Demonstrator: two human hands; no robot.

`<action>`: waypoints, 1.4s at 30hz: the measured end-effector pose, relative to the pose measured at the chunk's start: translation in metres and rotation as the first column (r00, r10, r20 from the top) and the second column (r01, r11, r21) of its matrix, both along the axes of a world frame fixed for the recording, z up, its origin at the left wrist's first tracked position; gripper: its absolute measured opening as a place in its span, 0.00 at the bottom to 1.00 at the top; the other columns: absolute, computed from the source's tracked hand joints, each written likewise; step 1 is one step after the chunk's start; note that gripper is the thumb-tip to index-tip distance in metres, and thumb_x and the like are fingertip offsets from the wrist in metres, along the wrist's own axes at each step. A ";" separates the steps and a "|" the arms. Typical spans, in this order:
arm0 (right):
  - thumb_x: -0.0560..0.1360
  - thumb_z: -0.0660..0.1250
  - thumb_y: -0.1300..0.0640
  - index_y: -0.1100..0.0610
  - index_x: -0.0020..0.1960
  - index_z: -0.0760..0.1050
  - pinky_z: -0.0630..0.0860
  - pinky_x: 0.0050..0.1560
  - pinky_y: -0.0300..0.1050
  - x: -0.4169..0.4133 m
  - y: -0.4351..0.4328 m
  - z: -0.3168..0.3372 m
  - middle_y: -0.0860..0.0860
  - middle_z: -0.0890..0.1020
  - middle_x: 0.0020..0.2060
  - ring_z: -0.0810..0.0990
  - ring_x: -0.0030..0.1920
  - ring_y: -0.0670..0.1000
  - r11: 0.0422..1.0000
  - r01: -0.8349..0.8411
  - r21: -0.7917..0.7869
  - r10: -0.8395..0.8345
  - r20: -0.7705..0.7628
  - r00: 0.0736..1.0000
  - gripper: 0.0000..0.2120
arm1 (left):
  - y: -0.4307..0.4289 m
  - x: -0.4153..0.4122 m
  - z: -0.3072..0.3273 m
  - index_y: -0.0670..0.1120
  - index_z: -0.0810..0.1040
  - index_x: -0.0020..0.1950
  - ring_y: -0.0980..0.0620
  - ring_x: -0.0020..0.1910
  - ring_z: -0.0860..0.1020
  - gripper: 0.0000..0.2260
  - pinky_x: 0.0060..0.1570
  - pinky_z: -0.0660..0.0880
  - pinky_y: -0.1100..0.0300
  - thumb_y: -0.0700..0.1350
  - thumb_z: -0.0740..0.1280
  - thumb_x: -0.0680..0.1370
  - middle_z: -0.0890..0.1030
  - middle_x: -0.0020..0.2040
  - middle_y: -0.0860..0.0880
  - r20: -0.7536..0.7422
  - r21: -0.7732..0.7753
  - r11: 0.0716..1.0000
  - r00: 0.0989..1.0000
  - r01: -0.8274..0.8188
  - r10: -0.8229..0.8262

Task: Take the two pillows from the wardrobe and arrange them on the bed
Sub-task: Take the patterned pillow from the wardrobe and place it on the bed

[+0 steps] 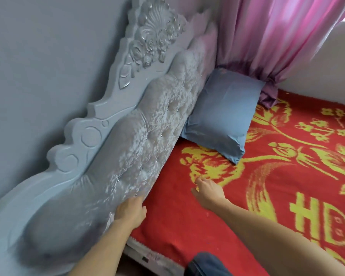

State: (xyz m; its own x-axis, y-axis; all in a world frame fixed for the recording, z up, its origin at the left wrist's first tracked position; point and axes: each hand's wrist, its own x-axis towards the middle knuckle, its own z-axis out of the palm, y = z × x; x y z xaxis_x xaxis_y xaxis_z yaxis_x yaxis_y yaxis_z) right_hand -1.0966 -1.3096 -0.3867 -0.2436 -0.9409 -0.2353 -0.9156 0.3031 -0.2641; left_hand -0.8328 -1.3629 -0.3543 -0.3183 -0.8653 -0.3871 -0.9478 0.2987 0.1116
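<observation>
Grips empty | left hand (130, 213) (fingers curled) at headboard (147, 136) | right hand (208, 191) on blanket (247, 196)

Looking down on a bed covered by a red blanket with yellow floral patterns (267, 196), a blue rectangular fabric pillow (221, 114) leaning against the grey tufted velvet headboard with carved roses (143, 124) near a gathered pink curtain (271, 42). Reaching forward empty, left hand (130, 213) touching the headboard's lower padding, right hand (208, 191) hovering over the blanket, fingers loosely curled.
</observation>
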 end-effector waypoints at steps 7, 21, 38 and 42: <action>0.77 0.60 0.47 0.56 0.55 0.71 0.71 0.43 0.50 0.025 0.035 0.028 0.55 0.80 0.52 0.79 0.52 0.59 0.978 -0.206 0.036 0.209 -0.084 0.974 0.14 | 0.095 0.026 0.016 0.47 0.75 0.55 0.44 0.51 0.79 0.11 0.47 0.73 0.53 0.50 0.59 0.78 0.81 0.54 0.46 -0.018 0.011 0.985 0.985 -0.174 0.174; 0.76 0.59 0.52 0.56 0.55 0.72 0.74 0.45 0.52 0.062 0.265 0.058 0.55 0.79 0.51 0.79 0.53 0.59 0.754 -0.654 0.051 0.656 -0.096 0.749 0.11 | 0.456 0.023 0.022 0.46 0.74 0.52 0.40 0.52 0.78 0.11 0.47 0.74 0.50 0.51 0.59 0.76 0.80 0.54 0.43 -0.013 0.068 0.904 0.906 -0.421 0.423; 0.74 0.60 0.50 0.53 0.56 0.74 0.74 0.51 0.48 0.227 0.575 0.053 0.54 0.80 0.58 0.79 0.57 0.57 0.451 -0.848 0.279 0.891 -0.098 0.442 0.13 | 0.876 0.162 0.041 0.47 0.76 0.56 0.42 0.56 0.77 0.13 0.52 0.73 0.54 0.51 0.62 0.75 0.80 0.57 0.44 -0.072 0.150 0.568 0.564 -0.810 0.823; 0.75 0.60 0.47 0.51 0.62 0.73 0.75 0.57 0.48 0.284 0.678 0.033 0.52 0.79 0.61 0.78 0.59 0.57 0.342 -0.887 0.311 0.937 -0.037 0.348 0.17 | 0.982 0.224 0.041 0.50 0.75 0.59 0.44 0.59 0.77 0.15 0.55 0.72 0.57 0.52 0.62 0.75 0.79 0.59 0.46 -0.043 0.196 0.459 0.460 -0.866 0.887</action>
State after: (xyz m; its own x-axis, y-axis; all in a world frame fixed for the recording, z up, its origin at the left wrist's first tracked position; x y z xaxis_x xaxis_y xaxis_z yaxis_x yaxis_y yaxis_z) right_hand -0.8126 -0.6315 -0.3537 0.6781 -0.5321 -0.5070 -0.6678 -0.7341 -0.1229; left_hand -0.6083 -0.3814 -0.3136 0.5284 -0.6594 -0.5347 -0.6734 -0.7091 0.2090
